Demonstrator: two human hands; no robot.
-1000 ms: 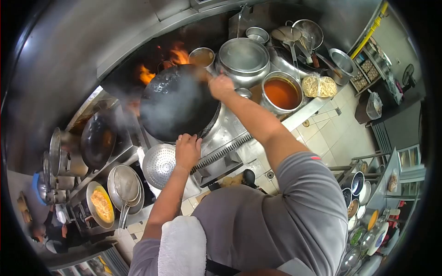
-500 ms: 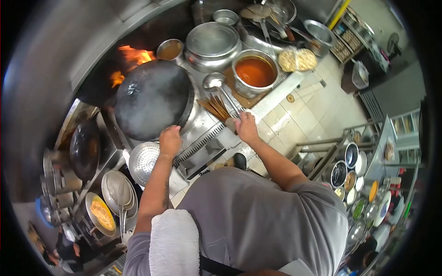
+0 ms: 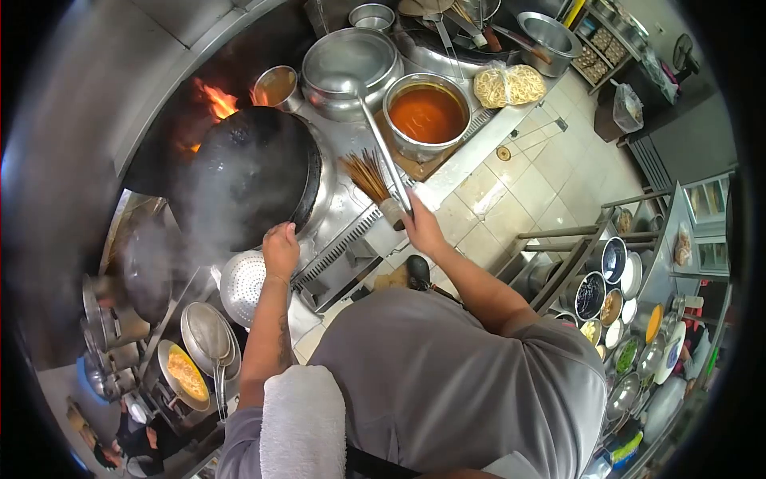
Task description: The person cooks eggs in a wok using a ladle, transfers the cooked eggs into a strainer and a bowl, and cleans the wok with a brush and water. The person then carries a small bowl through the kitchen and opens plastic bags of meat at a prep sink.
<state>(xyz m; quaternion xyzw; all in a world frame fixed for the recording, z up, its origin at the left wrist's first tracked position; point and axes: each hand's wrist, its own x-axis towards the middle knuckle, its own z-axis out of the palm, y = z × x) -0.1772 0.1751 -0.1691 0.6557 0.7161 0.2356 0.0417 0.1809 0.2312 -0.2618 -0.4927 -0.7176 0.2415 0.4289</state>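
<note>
My left hand [image 3: 281, 251] is closed on the near rim of a large black wok [image 3: 247, 172], which smokes over the burner. In my right hand [image 3: 421, 223] is the handle of a metal ladle [image 3: 383, 148], its bowl raised in front of the lidded pot [image 3: 351, 68]. A bamboo brush [image 3: 369, 177] lies beside that handle, close to my right hand. The pot of red-orange sauce [image 3: 429, 113] stands to the right of the ladle. Left of my left forearm is a perforated strainer [image 3: 246, 287].
Flames [image 3: 215, 102] rise behind the wok. Bagged noodles [image 3: 511, 85] sit at the counter's right end. Lower left are sieves [image 3: 209, 331] and a plate of orange food [image 3: 187, 374]. Bowls of ingredients [image 3: 590, 295] stand at right. Another person [image 3: 140, 439] is at the lower left.
My right hand has left the wok's far side, come down to the front edge and taken the ladle, whose bowl is now lifted. The view has shifted. My left hand stays at the wok's rim.
</note>
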